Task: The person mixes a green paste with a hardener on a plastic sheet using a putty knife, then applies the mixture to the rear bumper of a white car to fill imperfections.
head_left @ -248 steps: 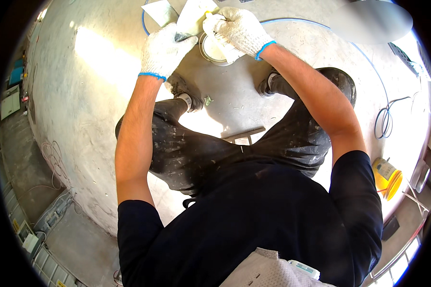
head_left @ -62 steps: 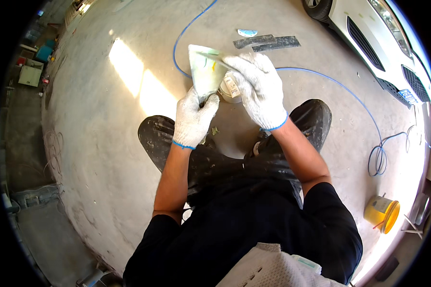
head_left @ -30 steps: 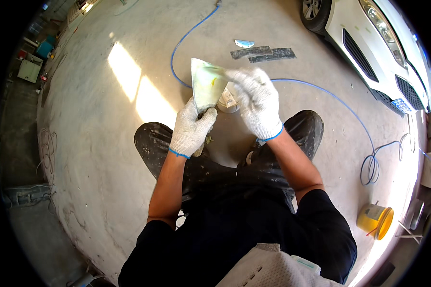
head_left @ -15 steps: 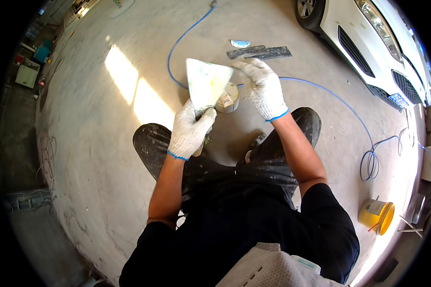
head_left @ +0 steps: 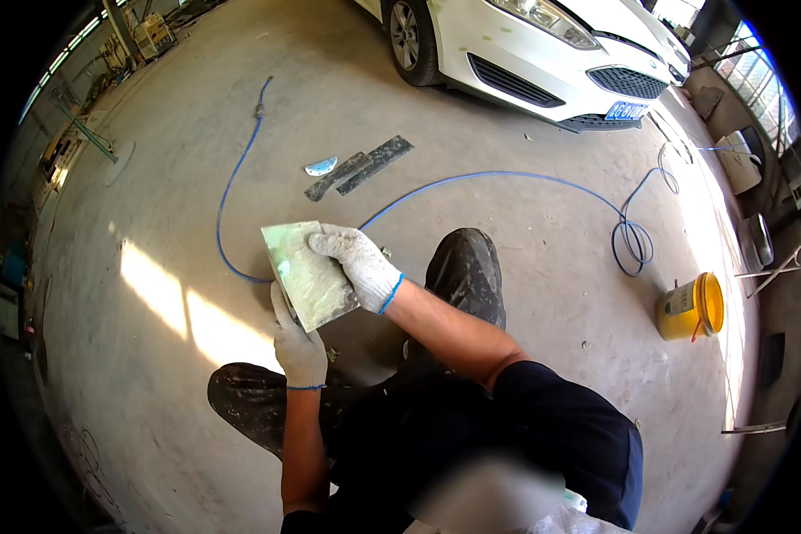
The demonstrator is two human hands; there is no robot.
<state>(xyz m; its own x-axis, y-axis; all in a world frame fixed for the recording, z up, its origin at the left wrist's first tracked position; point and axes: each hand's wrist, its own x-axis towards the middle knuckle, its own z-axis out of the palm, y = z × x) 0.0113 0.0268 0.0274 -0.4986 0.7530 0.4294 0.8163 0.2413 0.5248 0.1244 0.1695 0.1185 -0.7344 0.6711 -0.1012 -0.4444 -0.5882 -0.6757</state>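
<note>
"What's in hand?"
"One pale green plate (head_left: 316,289), held above the floor (head_left: 552,258). The right hand (head_left: 358,261) grips its far right corner; the left hand (head_left: 300,349) is under its near left edge (how far that one closes, I can't tell)."
"Containers?"
"One yellow bucket (head_left: 679,313), well to the plate's right, one red piece (head_left: 696,331) at its rim. Its contents I can't make out."
"Beyond?"
"Past the plate, two dark strips (head_left: 376,165), one blue half-round piece (head_left: 320,166) beside them; farthest from it, one white car (head_left: 543,53)."
</note>
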